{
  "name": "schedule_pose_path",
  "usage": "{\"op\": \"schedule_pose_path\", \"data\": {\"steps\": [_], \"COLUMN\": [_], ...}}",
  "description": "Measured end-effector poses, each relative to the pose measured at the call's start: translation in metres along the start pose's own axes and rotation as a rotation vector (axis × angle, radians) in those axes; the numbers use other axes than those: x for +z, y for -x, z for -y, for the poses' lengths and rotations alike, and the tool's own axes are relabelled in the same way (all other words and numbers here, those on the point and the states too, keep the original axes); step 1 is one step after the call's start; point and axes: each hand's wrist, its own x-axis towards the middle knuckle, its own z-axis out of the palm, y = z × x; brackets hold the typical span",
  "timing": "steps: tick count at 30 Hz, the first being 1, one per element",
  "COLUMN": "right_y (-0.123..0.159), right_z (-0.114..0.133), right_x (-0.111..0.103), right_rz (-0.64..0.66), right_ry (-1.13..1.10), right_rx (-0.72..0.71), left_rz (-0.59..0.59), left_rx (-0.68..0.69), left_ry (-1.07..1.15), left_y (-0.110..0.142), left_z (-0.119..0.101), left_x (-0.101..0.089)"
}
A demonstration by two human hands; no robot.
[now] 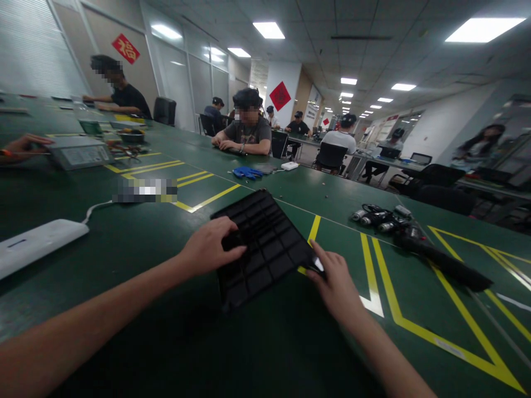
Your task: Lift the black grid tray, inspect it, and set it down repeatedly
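A black plastic panel, rectangular and ribbed in a grid, is tilted above the green table in front of me. My left hand grips its left side, thumb and fingers bent over the edge; a dark part under the fingers is hard to make out. At the panel's right corner my right hand is closed, index finger stretched along the edge and thumb below. Between these fingers a small glossy dark piece catches the light. Whether it belongs to the panel I cannot tell.
Yellow tape marks the green table. A white power strip lies left, near a metal box beside another person's hand. Blue gloves lie ahead; cables with metal connectors and a black umbrella-like bundle lie right.
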Motion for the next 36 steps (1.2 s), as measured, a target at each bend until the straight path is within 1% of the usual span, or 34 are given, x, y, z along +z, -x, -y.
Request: {"op": "schedule_pose_path", "data": {"steps": [2,3,4,6,9,10,12,13,14,16,18,19,20,21,22,24,26,28,30,32,34,35,36], "right_y": [-0.007,-0.010,-0.012,-0.013,-0.011,-0.010,-0.009,-0.009,-0.010,-0.011,-0.011,-0.010,-0.009,-0.007,-0.004,0.004,0.012,0.018,0.019,0.015,0.008,0.004,0.000], "right_z": [-0.021,-0.031,-0.040,-0.052,-0.061,-0.062,-0.064,-0.065,-0.064,-0.060,-0.047,-0.037,-0.026,-0.015,-0.003,0.016,0.029,0.035,0.036,0.033,0.024,0.018,0.009], "right_x": [-0.007,-0.009,-0.010,-0.008,-0.002,0.000,0.002,0.002,0.001,-0.001,-0.002,-0.001,0.000,0.002,0.005,0.012,0.018,0.022,0.022,0.019,0.011,0.007,0.003], "right_rz": [-0.034,-0.049,-0.058,-0.049,0.002,0.020,0.046,0.043,0.021,-0.059,-0.130,-0.129,-0.103,-0.051,0.008,0.129,0.237,0.307,0.327,0.315,0.246,0.190,0.124], "right_ry": [0.047,0.081,0.120,0.186,0.253,0.263,0.271,0.276,0.288,0.318,0.313,0.287,0.250,0.211,0.180,0.137,0.111,0.098,0.091,0.087,0.107,0.134,0.175], "right_rx": [0.146,0.199,0.237,0.261,0.266,0.269,0.275,0.276,0.275,0.255,0.227,0.202,0.172,0.129,0.080,-0.016,-0.093,-0.135,-0.145,-0.149,-0.136,-0.115,-0.082], "left_rz": [-0.056,-0.063,-0.056,-0.014,0.075,0.100,0.133,0.123,0.087,-0.049,-0.182,-0.196,-0.178,-0.114,-0.022,0.102,0.201,0.265,0.291,0.245,0.169,0.154,0.175], "left_rx": [-0.152,-0.225,-0.294,-0.423,-0.561,-0.590,-0.604,-0.591,-0.561,-0.446,-0.303,-0.229,-0.161,-0.096,-0.012,0.134,0.197,0.198,0.193,0.199,0.231,0.261,0.296], "left_ry": [-0.144,-0.215,-0.271,-0.338,-0.347,-0.343,-0.340,-0.350,-0.367,-0.395,-0.343,-0.278,-0.193,-0.108,-0.028,0.071,0.109,0.106,0.091,0.076,0.068,0.073,0.086], "left_y": [-0.011,-0.015,-0.018,-0.022,-0.024,-0.024,-0.025,-0.025,-0.025,-0.025,-0.020,-0.017,-0.012,-0.007,-0.002,0.006,0.010,0.010,0.008,0.008,0.012,0.016,0.021], "left_z": [0.027,0.041,0.054,0.077,0.096,0.099,0.102,0.102,0.100,0.091,0.074,0.062,0.050,0.037,0.025,0.007,-0.001,-0.001,0.002,0.001,-0.007,-0.013,-0.020], "left_x": [-0.009,-0.012,-0.014,-0.016,-0.014,-0.013,-0.012,-0.013,-0.013,-0.014,-0.011,-0.006,0.000,0.009,0.018,0.038,0.053,0.061,0.060,0.054,0.046,0.042,0.038]}}
